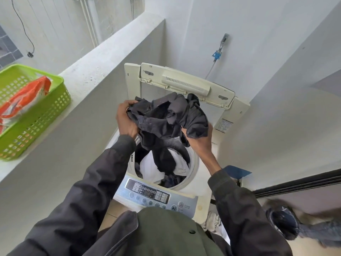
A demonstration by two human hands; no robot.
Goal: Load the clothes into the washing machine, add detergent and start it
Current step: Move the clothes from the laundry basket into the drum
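Dark, crumpled cloth fills the middle of the view: a bundle of black garments (167,117) held over the open drum (193,163) of a top-loading washing machine (204,183), one end of it trailing down into the tub; the left hand (127,120) has its fingers closed on the bundle's left edge, and the right hand (198,137) has its fingers clamped on the lower right fold; inside the drum lie a soft white cloth (149,168) and other dark pieces; the yellowed plastic lid (184,84) stands folded up behind the bundle, hiding the rear of the machine; a grey control panel (156,196) with round buttons sits at the near edge; on the rough concrete ledge (88,78) to the left rests a lime-green perforated plastic basket (36,124) holding an orange-and-white detergent bag (25,100); a metal tap (222,43) with a blue fitting projects from the plain white wall; more dark clothing (284,222) lies blurred at the lower right.
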